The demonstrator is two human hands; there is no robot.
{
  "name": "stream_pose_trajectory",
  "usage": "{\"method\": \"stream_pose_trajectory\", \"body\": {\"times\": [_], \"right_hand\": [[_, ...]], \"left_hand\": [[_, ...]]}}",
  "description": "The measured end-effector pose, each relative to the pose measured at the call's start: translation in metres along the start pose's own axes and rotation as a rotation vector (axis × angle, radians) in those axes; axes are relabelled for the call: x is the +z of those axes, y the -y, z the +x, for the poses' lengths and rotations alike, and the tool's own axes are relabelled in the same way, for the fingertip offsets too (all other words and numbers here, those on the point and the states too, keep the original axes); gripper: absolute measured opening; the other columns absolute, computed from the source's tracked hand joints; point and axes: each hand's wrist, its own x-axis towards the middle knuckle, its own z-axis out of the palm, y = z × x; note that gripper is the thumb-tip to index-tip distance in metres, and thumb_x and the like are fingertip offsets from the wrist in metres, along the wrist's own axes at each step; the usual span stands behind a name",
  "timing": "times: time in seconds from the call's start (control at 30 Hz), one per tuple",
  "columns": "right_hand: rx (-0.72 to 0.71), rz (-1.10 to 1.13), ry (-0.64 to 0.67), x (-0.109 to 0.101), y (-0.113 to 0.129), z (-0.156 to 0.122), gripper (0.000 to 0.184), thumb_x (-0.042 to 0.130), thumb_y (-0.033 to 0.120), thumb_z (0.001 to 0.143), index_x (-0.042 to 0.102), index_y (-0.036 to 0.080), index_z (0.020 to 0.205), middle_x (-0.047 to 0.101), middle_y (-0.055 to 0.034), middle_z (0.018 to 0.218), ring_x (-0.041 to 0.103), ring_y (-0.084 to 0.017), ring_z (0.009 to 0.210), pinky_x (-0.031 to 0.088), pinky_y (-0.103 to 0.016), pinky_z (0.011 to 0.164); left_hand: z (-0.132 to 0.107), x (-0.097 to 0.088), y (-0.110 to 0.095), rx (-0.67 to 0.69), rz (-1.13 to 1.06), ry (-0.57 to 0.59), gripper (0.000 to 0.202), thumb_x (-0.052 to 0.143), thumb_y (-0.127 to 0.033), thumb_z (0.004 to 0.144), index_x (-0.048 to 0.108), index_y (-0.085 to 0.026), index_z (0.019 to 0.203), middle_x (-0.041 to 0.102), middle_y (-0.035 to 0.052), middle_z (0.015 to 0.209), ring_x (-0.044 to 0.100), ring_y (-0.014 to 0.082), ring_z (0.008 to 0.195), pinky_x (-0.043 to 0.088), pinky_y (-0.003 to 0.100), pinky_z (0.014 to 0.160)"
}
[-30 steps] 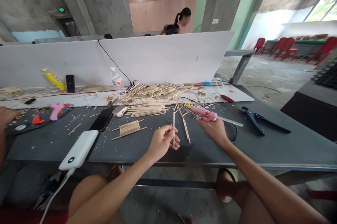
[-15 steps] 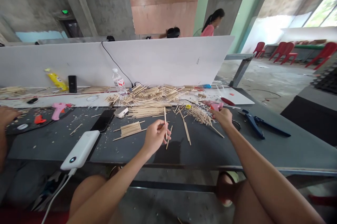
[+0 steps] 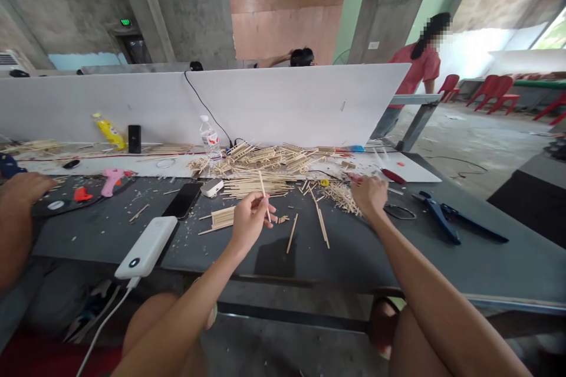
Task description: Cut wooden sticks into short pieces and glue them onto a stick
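Note:
My left hand (image 3: 251, 219) is closed on a thin wooden stick (image 3: 263, 191), which stands up nearly vertical from the fingertips. My right hand (image 3: 370, 197) is at the right of the small-stick pile, closed around a pink hot glue gun (image 3: 355, 177); most of the gun is hidden behind the hand. A heap of short wooden pieces (image 3: 340, 195) lies just left of that hand. Between my hands, a short pair of sticks (image 3: 292, 233) and a longer joined strip (image 3: 322, 222) lie on the dark table. Beside my left wrist is a flat stick panel (image 3: 221, 218), partly covered.
Behind are loose sticks (image 3: 247, 187) and built stick frames (image 3: 274, 157). Blue-handled cutters (image 3: 437, 216) lie at right; a power bank (image 3: 148, 247), phone (image 3: 182, 200) and another pink glue gun (image 3: 111, 181) at left. Another person's hand (image 3: 33, 186) is at far left.
The view has shifted, moving the scene rightward. My left hand has moved left with the stick, away from the short pair. My right hand has turned over the glue gun, hiding more of it.

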Motion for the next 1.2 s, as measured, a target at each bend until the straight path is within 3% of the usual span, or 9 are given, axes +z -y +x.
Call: {"method": "stream_pose_trajectory", "body": {"times": [0.1,0.17,0.27,0.33,0.5,0.7,0.9,1.03,1.2], "right_hand": [[-0.235,0.028,0.019,-0.001,0.042,-0.04,0.034,0.048,0.027,0.084,0.07,0.014,0.106,0.063,-0.0181,0.117,0.049,-0.034,0.115,0.033,-0.047,0.096],[-0.415,0.082,0.121,0.001,0.067,-0.068,0.031,0.046,0.022,0.086,0.072,0.015,0.102,0.067,-0.0151,0.11,0.055,-0.028,0.107,0.036,-0.039,0.094],[-0.535,0.112,0.24,0.006,0.09,-0.103,0.019,0.057,0.025,0.082,0.074,0.021,0.087,0.072,-0.0062,0.09,0.062,-0.019,0.087,0.041,-0.026,0.08],[-0.569,0.116,0.279,0.009,0.096,-0.119,0.016,0.063,0.031,0.08,0.074,0.02,0.084,0.071,-0.0067,0.086,0.062,-0.02,0.083,0.042,-0.026,0.076],[-0.59,0.121,0.291,0.018,0.099,-0.135,0.015,0.067,0.03,0.079,0.074,0.018,0.083,0.068,-0.0099,0.089,0.061,-0.022,0.086,0.041,-0.029,0.075],[-0.604,0.194,0.266,0.017,0.103,-0.133,0.011,0.061,0.021,0.082,0.071,0.018,0.079,0.069,-0.0096,0.088,0.061,-0.022,0.088,0.04,-0.029,0.077],[-0.517,0.382,0.23,-0.02,0.091,-0.119,0.014,0.055,0.026,0.087,0.064,0.019,0.079,0.068,-0.0019,0.071,0.061,-0.015,0.064,0.042,-0.025,0.062],[-0.418,0.812,0.215,-0.051,0.075,-0.119,0.012,0.066,0.031,0.079,0.066,0.018,0.08,0.069,-0.0019,0.074,0.063,-0.016,0.067,0.047,-0.026,0.064],[-0.393,1.009,0.164,-0.079,0.069,-0.13,0.017,0.065,0.033,0.082,0.072,0.019,0.087,0.071,-0.0044,0.084,0.065,-0.018,0.078,0.05,-0.03,0.072]], "left_hand": [[0.0,-0.001,-0.002,0.004,-0.007,-0.008,0.038,0.061,-0.048,0.083,0.057,-0.013,0.098,0.065,0.0042,0.07,0.067,0.0171,0.054,0.053,0.023,0.042],[-0.002,0.0,-0.002,0.002,-0.012,0.006,0.039,0.061,-0.048,0.083,0.057,-0.013,0.098,0.065,0.0044,0.07,0.067,0.0171,0.054,0.053,0.023,0.042],[-0.004,0.001,-0.004,-0.007,-0.012,0.027,0.04,0.06,-0.048,0.083,0.057,-0.012,0.1,0.066,0.0048,0.071,0.068,0.0173,0.055,0.053,0.023,0.042],[-0.005,0.002,-0.005,-0.009,-0.003,0.032,0.039,0.06,-0.048,0.083,0.057,-0.012,0.1,0.065,0.0049,0.071,0.067,0.0171,0.054,0.053,0.023,0.042],[-0.007,0.006,-0.007,0.014,0.018,0.049,0.035,0.059,-0.046,0.084,0.057,-0.013,0.097,0.064,0.0039,0.07,0.066,0.0165,0.054,0.053,0.023,0.041],[-0.009,0.011,-0.003,0.012,0.026,0.082,0.035,0.058,-0.046,0.085,0.057,-0.013,0.097,0.064,0.0037,0.07,0.066,0.0162,0.054,0.052,0.023,0.041],[-0.016,0.015,-0.006,0.018,0.053,0.123,0.035,0.058,-0.045,0.085,0.056,-0.013,0.1,0.066,0.0053,0.077,0.066,0.0155,0.053,0.052,0.023,0.041],[-0.024,0.02,-0.011,0.039,0.043,0.198,0.038,0.057,-0.043,0.086,0.055,-0.014,0.11,0.066,0.0047,0.074,0.067,0.0169,0.056,0.052,0.022,0.042],[-0.034,0.027,-0.012,0.089,0.068,0.278,0.032,0.055,-0.042,0.089,0.057,-0.015,0.107,0.066,0.0052,0.077,0.068,0.0169,0.059,0.053,0.022,0.044]]}}
